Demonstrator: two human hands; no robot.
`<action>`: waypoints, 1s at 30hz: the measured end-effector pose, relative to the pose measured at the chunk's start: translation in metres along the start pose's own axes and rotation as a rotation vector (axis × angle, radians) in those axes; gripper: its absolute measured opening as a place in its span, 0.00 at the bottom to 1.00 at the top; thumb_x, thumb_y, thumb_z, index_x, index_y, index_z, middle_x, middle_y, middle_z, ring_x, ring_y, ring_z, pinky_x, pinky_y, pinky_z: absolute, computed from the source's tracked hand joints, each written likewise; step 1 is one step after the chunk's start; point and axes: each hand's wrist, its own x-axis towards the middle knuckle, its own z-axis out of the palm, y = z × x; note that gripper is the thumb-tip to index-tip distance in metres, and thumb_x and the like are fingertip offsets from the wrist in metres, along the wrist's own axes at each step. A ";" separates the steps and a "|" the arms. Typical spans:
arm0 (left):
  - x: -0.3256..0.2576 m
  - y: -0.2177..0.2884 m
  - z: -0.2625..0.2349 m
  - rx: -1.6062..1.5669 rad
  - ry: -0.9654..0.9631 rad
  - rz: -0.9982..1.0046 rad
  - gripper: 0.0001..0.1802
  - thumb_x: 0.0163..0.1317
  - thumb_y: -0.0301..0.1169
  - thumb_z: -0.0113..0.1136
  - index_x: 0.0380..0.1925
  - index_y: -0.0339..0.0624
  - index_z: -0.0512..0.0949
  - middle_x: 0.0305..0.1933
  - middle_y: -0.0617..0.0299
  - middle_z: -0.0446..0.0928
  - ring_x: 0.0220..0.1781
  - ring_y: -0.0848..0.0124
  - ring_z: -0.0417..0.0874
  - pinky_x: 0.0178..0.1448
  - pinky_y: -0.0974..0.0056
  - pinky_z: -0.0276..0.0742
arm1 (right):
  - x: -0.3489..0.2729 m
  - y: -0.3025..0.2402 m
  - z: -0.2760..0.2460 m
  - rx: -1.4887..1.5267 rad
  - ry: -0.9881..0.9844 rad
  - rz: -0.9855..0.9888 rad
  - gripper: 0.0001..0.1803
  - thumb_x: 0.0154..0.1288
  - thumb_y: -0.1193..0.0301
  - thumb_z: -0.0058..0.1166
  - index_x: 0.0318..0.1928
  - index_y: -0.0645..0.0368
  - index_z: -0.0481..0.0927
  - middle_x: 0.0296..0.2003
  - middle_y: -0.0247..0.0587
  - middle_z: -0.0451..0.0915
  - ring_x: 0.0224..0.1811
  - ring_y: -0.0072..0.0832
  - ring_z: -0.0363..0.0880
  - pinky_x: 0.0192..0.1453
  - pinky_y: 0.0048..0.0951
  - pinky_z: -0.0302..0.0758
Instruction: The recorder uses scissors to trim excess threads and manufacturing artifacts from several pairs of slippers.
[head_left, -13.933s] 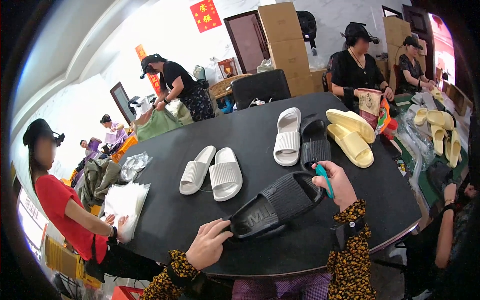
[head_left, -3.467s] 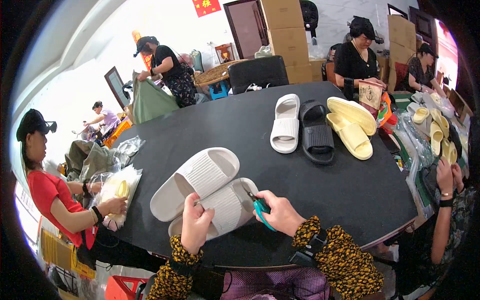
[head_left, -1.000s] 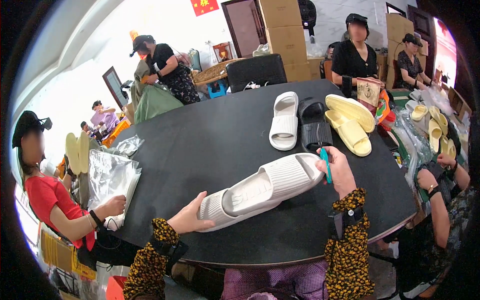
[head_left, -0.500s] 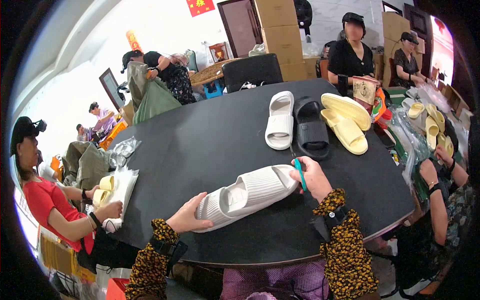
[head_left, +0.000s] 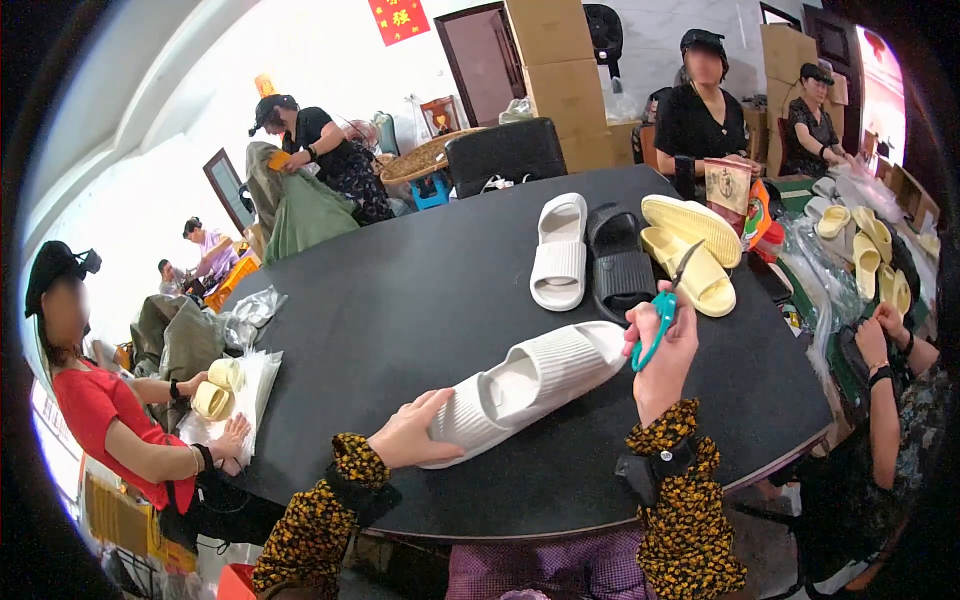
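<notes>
A white ribbed slide sandal (head_left: 530, 385) lies across the near part of the round black table (head_left: 400, 310). My left hand (head_left: 410, 432) grips its heel end. My right hand (head_left: 662, 345) is at its toe end and holds small teal-handled scissors (head_left: 662, 312), blades pointing up and away. Farther back stand a single white slide (head_left: 560, 250), a black slide (head_left: 620, 268) and a pair of yellow slides (head_left: 695, 250).
A person in red (head_left: 110, 420) at the left handles yellow slides over a clear bag. Another person (head_left: 885, 400) sits at the right near bagged yellow slides (head_left: 860, 240). More people, a black chair (head_left: 505, 155) and cardboard boxes (head_left: 560, 60) stand behind the table.
The white slide has stayed between my hands while my right hand rose at its toe end, lifting the scissors. Much earlier I handled a black slide, then a white pair.
</notes>
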 end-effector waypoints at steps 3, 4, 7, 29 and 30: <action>0.031 0.019 0.011 0.017 -0.014 0.059 0.52 0.47 0.54 0.65 0.65 0.36 0.55 0.64 0.43 0.60 0.62 0.44 0.65 0.65 0.53 0.63 | -0.005 0.001 0.001 0.024 -0.081 0.055 0.23 0.60 0.72 0.56 0.54 0.62 0.66 0.27 0.37 0.75 0.21 0.16 0.71 0.20 0.16 0.68; 0.041 0.025 0.016 0.020 -0.011 0.067 0.52 0.47 0.54 0.65 0.65 0.36 0.55 0.64 0.44 0.60 0.62 0.44 0.65 0.65 0.52 0.64 | -0.007 0.002 0.002 -0.013 -0.103 0.060 0.23 0.60 0.72 0.56 0.55 0.61 0.66 0.28 0.37 0.75 0.21 0.16 0.71 0.21 0.16 0.68; 0.067 0.055 0.029 0.048 -0.002 0.049 0.52 0.46 0.56 0.65 0.65 0.38 0.55 0.63 0.45 0.62 0.59 0.42 0.68 0.62 0.50 0.66 | -0.013 0.009 0.004 -0.026 -0.174 -0.004 0.23 0.61 0.74 0.55 0.56 0.60 0.65 0.29 0.34 0.74 0.21 0.14 0.70 0.22 0.14 0.68; 0.149 0.114 0.062 -0.495 0.316 0.371 0.22 0.55 0.29 0.63 0.51 0.41 0.72 0.59 0.47 0.69 0.61 0.54 0.72 0.56 0.59 0.73 | -0.008 0.014 -0.001 0.019 -0.191 0.053 0.24 0.60 0.76 0.55 0.56 0.60 0.65 0.31 0.34 0.75 0.22 0.14 0.70 0.22 0.14 0.68; 0.144 0.110 0.059 -0.590 0.305 0.307 0.21 0.56 0.28 0.62 0.51 0.39 0.73 0.56 0.48 0.72 0.58 0.58 0.74 0.54 0.61 0.74 | -0.010 0.009 0.003 -0.020 -0.174 0.086 0.24 0.60 0.75 0.55 0.56 0.60 0.65 0.30 0.35 0.75 0.21 0.14 0.70 0.22 0.14 0.69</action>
